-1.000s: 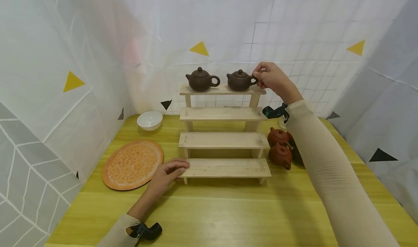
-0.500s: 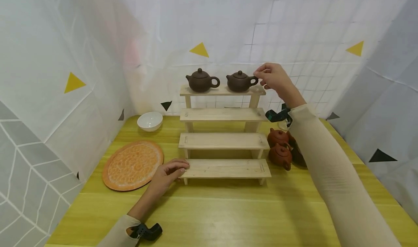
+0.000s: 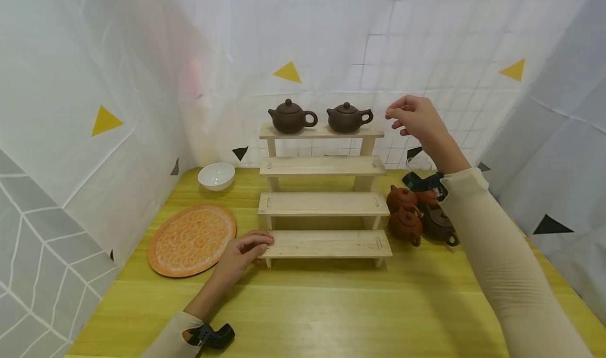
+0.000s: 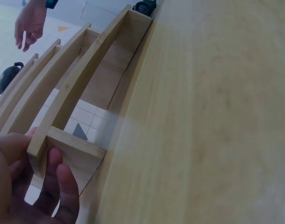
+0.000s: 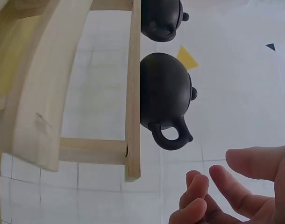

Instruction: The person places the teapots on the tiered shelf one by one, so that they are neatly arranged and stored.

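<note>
Got two dark teapots (image 3: 345,119) sitting side by side up top on this wooden rack (image 3: 324,165) in front of me. Right hand (image 3: 416,119) is just clear of one's handle (image 5: 183,134), grip loose, fingers apart. Left hand (image 3: 242,250) has its grip clamped on the bottom shelf (image 3: 331,244).

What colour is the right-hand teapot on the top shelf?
The teapot is dark brown, best seen in the head view.

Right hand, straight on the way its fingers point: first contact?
Probably the handle of the right-hand dark teapot on the top shelf. In the head view, the right hand points towards it across a gap; depth is unclear, so it might pass beside it.
</note>
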Motion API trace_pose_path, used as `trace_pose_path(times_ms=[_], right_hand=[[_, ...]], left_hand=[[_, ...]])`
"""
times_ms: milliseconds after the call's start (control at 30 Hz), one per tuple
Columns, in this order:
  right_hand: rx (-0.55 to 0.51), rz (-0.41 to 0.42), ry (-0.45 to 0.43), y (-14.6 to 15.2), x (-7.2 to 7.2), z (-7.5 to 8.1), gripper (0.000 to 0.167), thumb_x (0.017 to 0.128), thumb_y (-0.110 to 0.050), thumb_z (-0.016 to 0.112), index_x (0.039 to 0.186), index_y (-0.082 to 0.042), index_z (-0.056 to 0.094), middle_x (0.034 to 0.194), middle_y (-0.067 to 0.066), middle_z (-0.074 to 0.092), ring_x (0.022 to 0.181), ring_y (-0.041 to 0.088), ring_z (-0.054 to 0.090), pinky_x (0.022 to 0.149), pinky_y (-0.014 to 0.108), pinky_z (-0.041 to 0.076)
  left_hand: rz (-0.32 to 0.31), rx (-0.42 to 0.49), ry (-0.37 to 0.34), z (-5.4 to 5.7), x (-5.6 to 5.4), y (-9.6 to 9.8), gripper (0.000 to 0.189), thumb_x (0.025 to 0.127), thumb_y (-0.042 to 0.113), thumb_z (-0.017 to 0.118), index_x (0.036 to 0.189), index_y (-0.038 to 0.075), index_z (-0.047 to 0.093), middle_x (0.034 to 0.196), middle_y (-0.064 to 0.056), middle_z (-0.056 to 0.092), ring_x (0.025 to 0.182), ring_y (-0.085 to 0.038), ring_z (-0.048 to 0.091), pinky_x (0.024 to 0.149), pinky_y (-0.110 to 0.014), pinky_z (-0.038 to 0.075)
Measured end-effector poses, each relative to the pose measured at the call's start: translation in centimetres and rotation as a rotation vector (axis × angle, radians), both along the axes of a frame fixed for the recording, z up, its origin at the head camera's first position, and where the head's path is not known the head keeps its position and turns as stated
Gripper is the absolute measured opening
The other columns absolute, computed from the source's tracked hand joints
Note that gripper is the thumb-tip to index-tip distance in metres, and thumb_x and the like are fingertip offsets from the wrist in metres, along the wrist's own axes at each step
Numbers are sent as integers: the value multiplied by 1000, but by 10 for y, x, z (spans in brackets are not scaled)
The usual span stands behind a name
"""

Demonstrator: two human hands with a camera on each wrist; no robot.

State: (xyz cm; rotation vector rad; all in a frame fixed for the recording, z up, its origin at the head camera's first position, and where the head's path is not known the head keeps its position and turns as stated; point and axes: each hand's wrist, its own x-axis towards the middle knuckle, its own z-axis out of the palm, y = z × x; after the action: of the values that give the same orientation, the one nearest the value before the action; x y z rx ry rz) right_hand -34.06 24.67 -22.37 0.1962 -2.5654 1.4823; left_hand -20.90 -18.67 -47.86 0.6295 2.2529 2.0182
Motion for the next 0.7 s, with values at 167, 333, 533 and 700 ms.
trace_pose_path(times_ms=[167, 333, 533, 700], right_hand=[[11, 15, 13, 17, 17, -13, 41, 107, -38, 61, 127, -2, 61, 121, 7, 66, 92, 21, 60, 70, 24, 53], [26, 19, 1, 28, 29, -29, 41, 108, -39, 59, 125, -2, 61, 118, 3, 67, 92, 19, 61, 71, 25, 53], [58, 16, -25, 41, 39, -47, 44, 108, -40, 59, 127, 0, 60, 110, -2, 67, 88, 15, 63, 71, 27, 54], [93, 15, -28, 49, 49, -59, 44, 108, -38, 59, 128, 1, 59, 105, -10, 66, 86, 12, 63, 70, 26, 54]], left_hand=[[4, 2, 5, 0, 1, 1, 22, 106, 15, 64, 121, 3, 76, 136, -13, 62, 117, -22, 62, 76, -37, 58], [-6, 17, 21, 0, 1, 1, 23, 106, 12, 64, 121, 0, 75, 136, -17, 61, 117, -22, 62, 75, -37, 58], [-13, 23, 21, 0, 0, 1, 22, 106, 11, 64, 121, -1, 75, 136, -18, 61, 117, -21, 62, 75, -36, 59], [-6, 10, 21, -3, -1, 0, 23, 106, 12, 63, 122, -1, 75, 137, -18, 60, 118, -20, 62, 76, -35, 58]])
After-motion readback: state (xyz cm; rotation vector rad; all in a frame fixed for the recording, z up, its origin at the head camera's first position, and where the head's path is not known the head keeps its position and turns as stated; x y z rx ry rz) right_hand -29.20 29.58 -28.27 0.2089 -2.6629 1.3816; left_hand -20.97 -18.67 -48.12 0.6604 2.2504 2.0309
